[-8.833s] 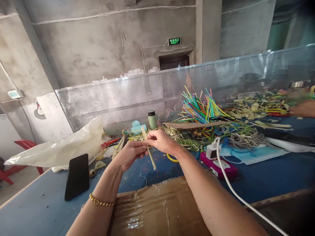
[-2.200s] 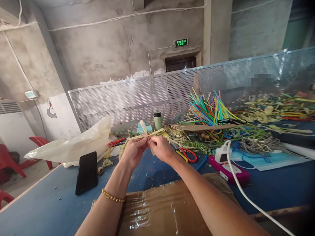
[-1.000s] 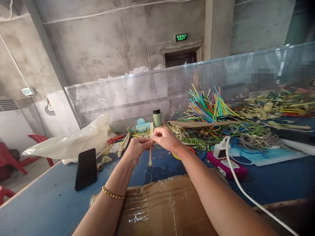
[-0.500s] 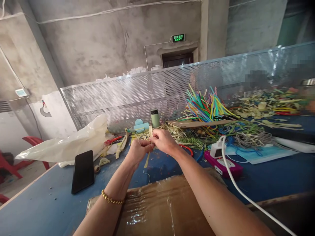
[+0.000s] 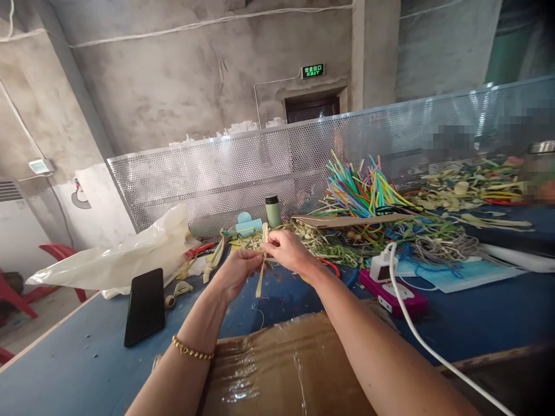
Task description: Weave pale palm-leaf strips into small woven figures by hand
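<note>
Over the blue table my two hands meet at a narrow, pale yellow strip (image 5: 260, 284). My left hand (image 5: 240, 270) pinches it from the left, thumb against fingers. From the other side my right hand (image 5: 286, 248) grips the same strip, fingers curled. One end of the strip sticks up above my fingers and the other hangs below them. Fine detail where the fingertips touch is too small to make out. Just behind lie loose plant-like scraps (image 5: 303, 234), and a green bottle with a black lid (image 5: 273, 212) stands there upright.
Brown cardboard (image 5: 286, 364) lies under my forearms. A black phone (image 5: 145, 306) and a plastic bag (image 5: 130, 254) are at left. A magenta power strip (image 5: 396, 294) with a white cable, a blue mask (image 5: 472, 271) and colourful strands (image 5: 364, 185) are at right. A perforated metal screen (image 5: 217, 179) stands behind.
My left hand has shifted slightly left and down, and more of the strip shows between the hands. My right hand stays nearly in place, still pinching.
</note>
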Available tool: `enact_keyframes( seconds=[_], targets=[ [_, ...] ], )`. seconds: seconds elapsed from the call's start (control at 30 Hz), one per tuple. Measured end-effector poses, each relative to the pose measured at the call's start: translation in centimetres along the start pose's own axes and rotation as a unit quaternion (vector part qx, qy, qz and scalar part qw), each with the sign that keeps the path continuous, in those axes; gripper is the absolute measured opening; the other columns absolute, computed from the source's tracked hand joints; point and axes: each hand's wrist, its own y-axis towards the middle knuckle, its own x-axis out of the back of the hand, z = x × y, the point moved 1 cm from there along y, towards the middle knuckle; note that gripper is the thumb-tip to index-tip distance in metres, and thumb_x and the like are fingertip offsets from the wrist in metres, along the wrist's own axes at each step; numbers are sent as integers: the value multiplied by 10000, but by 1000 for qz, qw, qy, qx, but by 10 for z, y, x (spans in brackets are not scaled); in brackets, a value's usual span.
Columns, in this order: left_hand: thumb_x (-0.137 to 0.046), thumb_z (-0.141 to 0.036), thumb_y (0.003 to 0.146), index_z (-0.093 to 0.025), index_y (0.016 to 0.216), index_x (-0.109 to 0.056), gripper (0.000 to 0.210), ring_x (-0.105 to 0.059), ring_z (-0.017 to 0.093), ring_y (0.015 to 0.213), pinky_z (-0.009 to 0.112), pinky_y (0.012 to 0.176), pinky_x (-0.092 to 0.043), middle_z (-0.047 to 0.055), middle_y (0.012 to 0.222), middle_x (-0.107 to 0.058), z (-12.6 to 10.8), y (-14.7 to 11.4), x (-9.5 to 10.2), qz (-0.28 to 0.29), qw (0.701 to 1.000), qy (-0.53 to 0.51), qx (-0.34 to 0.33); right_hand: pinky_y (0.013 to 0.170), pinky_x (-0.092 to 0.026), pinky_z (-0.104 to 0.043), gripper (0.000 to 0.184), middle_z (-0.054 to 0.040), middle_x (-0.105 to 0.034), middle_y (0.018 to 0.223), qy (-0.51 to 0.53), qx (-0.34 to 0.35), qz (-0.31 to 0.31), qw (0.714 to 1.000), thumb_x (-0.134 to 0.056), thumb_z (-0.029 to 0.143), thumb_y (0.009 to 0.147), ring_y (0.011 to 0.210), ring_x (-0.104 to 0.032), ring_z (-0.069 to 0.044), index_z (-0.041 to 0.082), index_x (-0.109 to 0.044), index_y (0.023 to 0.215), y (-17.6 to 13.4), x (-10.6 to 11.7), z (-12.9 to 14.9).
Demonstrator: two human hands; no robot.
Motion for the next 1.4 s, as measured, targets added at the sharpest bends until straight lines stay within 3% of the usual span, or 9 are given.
enact_keyframes(
  seconds=[0.13,0.27,0.47,0.63,0.87,1.03,1.17,1.3,1.4],
  targets=[
    [-741,-276,671,-120,617,-718,166,-421,100,521,262,555,-279,44,559,-630,-1,2,4,-39,999,21,-6,531,-257,-260,405,-1,-545,535,29,0,26,999,-502,267,955,514,-432,-110,159,-550,568,-1,3,-2],
    [-716,-246,664,-136,584,-692,138,-438,108,524,268,566,-307,22,543,-610,-2,4,7,-92,995,32,-36,515,-284,-252,310,-4,-584,520,57,-4,77,995,-583,224,885,494,-485,-117,151,-610,585,-3,3,-6],
    [-743,-363,697,-141,597,-690,249,-442,110,548,266,568,-307,20,566,-608,-5,2,6,-51,998,39,-29,517,-293,-237,149,7,-612,549,52,12,65,996,-625,94,785,511,-510,-108,144,-670,652,-3,3,-6],
    [-826,-418,589,-147,515,-646,334,-405,103,518,269,553,-291,3,505,-562,-2,5,6,-77,995,55,-43,515,-288,-237,145,12,-602,536,43,15,70,996,-651,108,766,516,-503,-108,148,-673,628,-5,5,0],
    [-805,-387,609,-152,473,-610,334,-380,95,490,268,536,-271,2,471,-549,2,7,4,-108,992,43,-57,536,-281,-243,170,6,-599,568,-12,31,58,998,-664,128,776,547,-486,-108,152,-640,609,-3,2,-1],
    [-817,-303,647,-125,508,-640,287,-427,92,493,262,538,-307,25,493,-576,4,7,11,-57,998,4,-18,538,-281,-244,173,6,-597,574,-16,44,53,998,-681,129,760,545,-490,-110,162,-616,602,-4,1,-6],
    [-832,-220,667,-95,675,-701,181,-567,115,576,248,584,-410,53,618,-642,4,8,20,20,984,-158,78,529,-364,-227,258,1,-596,564,135,13,54,989,-623,305,875,522,-550,-116,161,-613,661,-3,5,-5],
    [-799,-147,717,-102,765,-695,123,-601,105,630,228,630,-471,43,695,-662,2,9,24,33,962,-260,77,573,-450,-243,474,-60,-682,718,249,-39,-40,967,-445,542,969,575,-626,-133,144,-658,826,2,9,-7],
    [-783,-122,731,-118,768,-669,121,-602,100,606,216,611,-485,19,670,-642,1,9,22,37,955,-285,68,607,-470,-254,417,-89,-719,785,297,-101,-83,946,-418,444,995,616,-651,-141,133,-678,897,6,8,-9]
  ],
)
